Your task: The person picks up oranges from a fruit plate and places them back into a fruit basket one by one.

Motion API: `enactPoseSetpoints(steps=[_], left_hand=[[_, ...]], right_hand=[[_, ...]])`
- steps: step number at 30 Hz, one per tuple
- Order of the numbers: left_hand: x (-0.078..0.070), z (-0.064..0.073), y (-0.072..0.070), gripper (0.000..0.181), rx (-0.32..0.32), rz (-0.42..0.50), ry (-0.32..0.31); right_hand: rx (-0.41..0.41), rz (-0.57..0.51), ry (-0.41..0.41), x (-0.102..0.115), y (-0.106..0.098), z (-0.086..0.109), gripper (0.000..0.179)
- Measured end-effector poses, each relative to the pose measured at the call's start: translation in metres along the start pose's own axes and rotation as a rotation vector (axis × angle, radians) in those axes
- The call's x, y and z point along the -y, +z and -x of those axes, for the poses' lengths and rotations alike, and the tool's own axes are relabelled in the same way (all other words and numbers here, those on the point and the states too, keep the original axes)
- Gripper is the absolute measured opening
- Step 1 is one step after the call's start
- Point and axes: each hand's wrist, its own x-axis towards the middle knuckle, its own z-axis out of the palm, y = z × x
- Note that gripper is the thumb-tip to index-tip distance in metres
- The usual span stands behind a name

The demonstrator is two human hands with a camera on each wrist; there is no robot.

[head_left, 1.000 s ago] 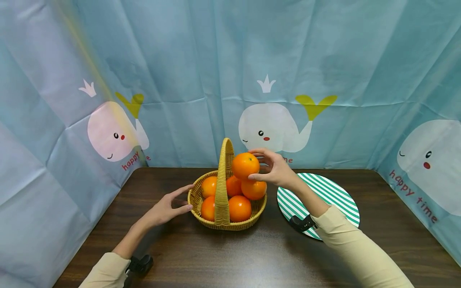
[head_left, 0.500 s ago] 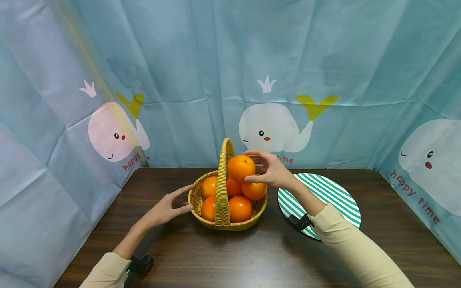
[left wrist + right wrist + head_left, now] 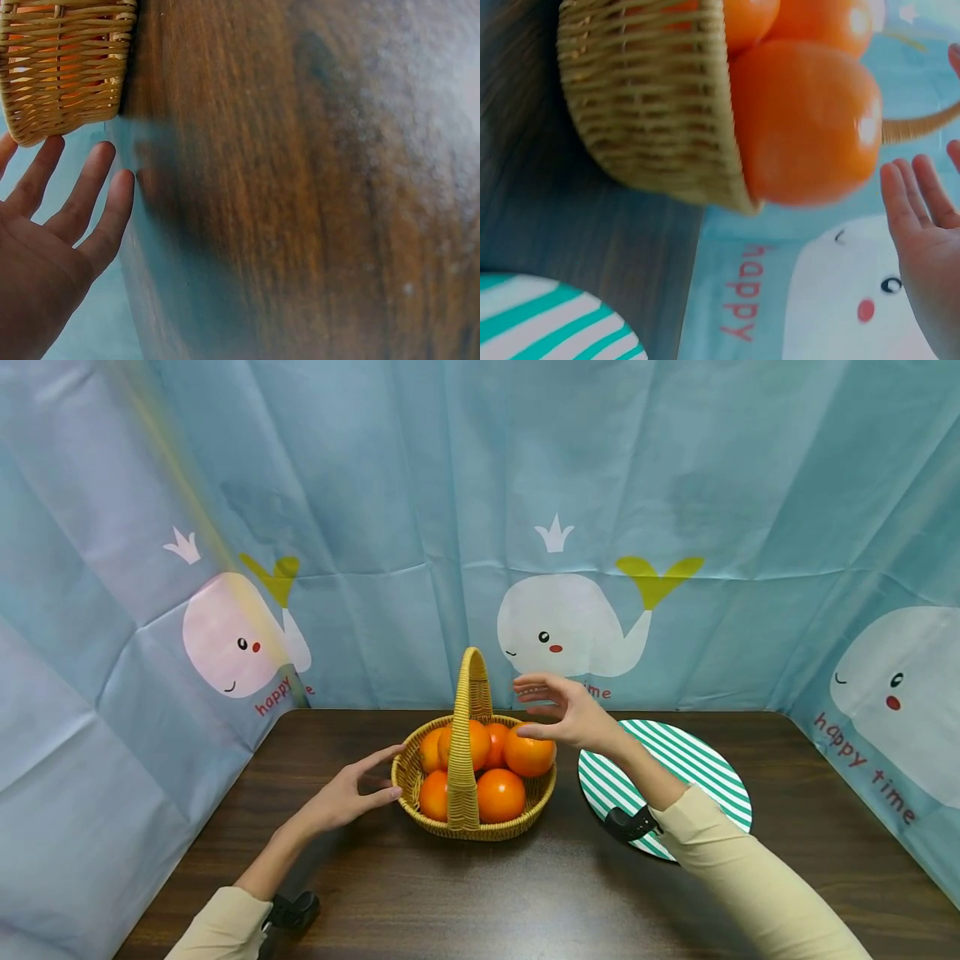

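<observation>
A yellow wicker basket (image 3: 491, 832) with a tall arched handle stands on the table, holding several oranges (image 3: 501, 795). One orange (image 3: 477, 743) lies on top of the others, partly behind the handle. My left hand (image 3: 343, 793) is at the basket's left side with fingers spread, the fingertips touching its rim; the left wrist view shows the fingers (image 3: 82, 195) against the woven wall. My right hand (image 3: 573, 714) hovers over the basket's right side, fingers loosely bent and holding nothing. In the right wrist view it is apart from the nearest orange (image 3: 810, 124).
A round mat (image 3: 697, 768) with green and white stripes lies on the dark wooden table (image 3: 480, 902), right of the basket and under my right forearm. A light blue curtain (image 3: 390, 485) with whale prints hangs behind and along both sides.
My right hand carried an orange leftward over the basket and let it go. That orange now lies among the others by the handle. The left hand has stayed at the rim.
</observation>
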Motion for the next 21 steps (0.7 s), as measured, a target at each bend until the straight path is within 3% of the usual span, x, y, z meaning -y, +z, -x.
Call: enactPoseSetpoints(steps=[9, 21], left_hand=[[0.0, 0.003, -0.002, 0.067, -0.019, -0.017, 0.003], [0.002, 0.005, -0.004, 0.067, -0.019, -0.018, -0.005]], right_hand=[[-0.074, 0.025, 0.007, -0.005, -0.028, 0.029, 0.054], [-0.2, 0.061, 0.103, -0.018, -0.06, 0.092, 0.042]])
